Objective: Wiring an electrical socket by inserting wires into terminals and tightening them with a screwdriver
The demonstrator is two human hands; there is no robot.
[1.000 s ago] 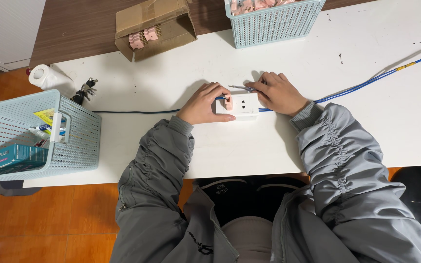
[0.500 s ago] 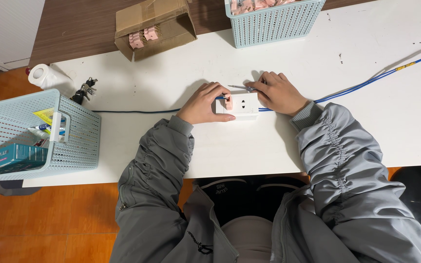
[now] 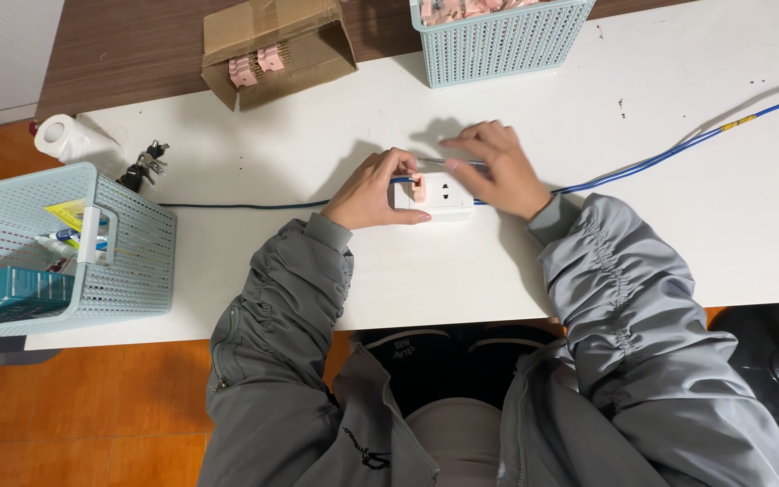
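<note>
A white socket block (image 3: 444, 196) lies on the white table (image 3: 588, 117), with a small pink part (image 3: 418, 188) at its left end. My left hand (image 3: 373, 191) pinches that pink part and rests against the block's left side. My right hand (image 3: 495, 167) lies over the block's right end, fingers stretched out flat above it and touching a thin grey tool or wire (image 3: 448, 161). A blue cable (image 3: 678, 146) runs from under my right hand to the table's right edge. A dark cable (image 3: 245, 206) leads left from my left hand.
A teal basket (image 3: 128, 243) with small packets sits at the table's left edge. An open cardboard box (image 3: 277, 45) with pink parts and another teal basket (image 3: 498, 41) stand at the back. A white tape roll (image 3: 65, 138) and a bunch of keys (image 3: 143, 165) lie far left.
My right hand's fingers have straightened and spread slightly over the block. My left hand stays at the pink part.
</note>
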